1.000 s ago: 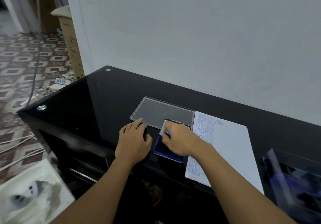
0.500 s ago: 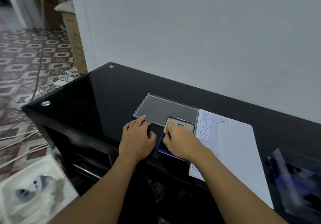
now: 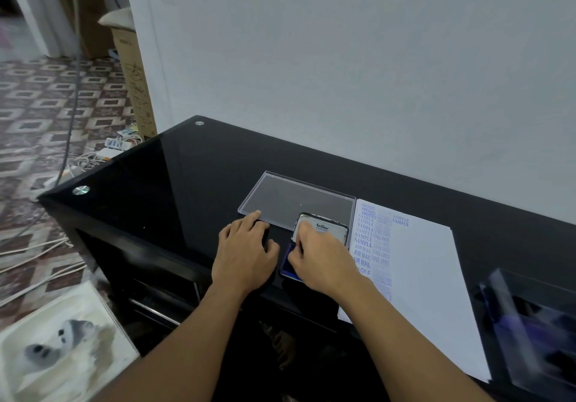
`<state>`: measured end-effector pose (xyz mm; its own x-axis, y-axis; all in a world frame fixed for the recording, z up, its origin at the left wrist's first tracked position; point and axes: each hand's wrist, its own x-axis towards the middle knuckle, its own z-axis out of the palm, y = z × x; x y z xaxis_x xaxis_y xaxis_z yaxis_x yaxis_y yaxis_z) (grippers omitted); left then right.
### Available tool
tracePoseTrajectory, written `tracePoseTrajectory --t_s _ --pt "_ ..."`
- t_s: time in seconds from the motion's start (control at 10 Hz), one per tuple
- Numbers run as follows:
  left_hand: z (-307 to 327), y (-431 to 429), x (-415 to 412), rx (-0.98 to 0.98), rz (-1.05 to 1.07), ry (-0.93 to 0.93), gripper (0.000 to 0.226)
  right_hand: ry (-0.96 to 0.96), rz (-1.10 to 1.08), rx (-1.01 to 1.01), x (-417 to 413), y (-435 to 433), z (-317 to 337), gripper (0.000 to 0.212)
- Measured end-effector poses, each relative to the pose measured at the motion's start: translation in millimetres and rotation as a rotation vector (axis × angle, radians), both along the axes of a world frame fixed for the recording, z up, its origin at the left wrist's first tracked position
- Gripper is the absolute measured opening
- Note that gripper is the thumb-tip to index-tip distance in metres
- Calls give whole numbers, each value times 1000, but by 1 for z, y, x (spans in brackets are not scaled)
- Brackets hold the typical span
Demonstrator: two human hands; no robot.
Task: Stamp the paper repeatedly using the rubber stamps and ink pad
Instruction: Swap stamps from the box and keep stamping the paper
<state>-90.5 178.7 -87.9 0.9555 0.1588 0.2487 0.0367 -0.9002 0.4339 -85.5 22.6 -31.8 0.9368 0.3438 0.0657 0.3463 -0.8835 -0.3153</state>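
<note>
Curling its fingers down, the right hand (image 3: 321,256) touches the blue ink pad (image 3: 286,266) under it; I cannot tell if it pinches a stamp. Paper (image 3: 420,277) lies just right. The left hand (image 3: 246,255) rests flat beside the pad.

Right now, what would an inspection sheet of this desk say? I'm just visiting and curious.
Surface: black glass table, glossy.
Job's things: ink pad open, lid raised; paper beside it, blue stamp marks down its left side; stamps not clearly seen.
Clutter: clear flat tray behind the pad; blurred clear box at right.
Hands: left hand rests over a dark thing; right hand curled over the ink pad, grip hidden.
Cables: cables tangled on the patterned floor, left.
Surroundings: white wall, cardboard box, panda picture.
</note>
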Motion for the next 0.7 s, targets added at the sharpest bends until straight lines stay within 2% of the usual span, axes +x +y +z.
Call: tracePoseTrajectory --t_s 0.4,0.7 --pt "-2 0 1 1 3 -7 41 -111 0 -80 -8 3 4 14" --pt "-1 0 1 6 3 -5 42 -93 17 -68 -3 1 7 12"
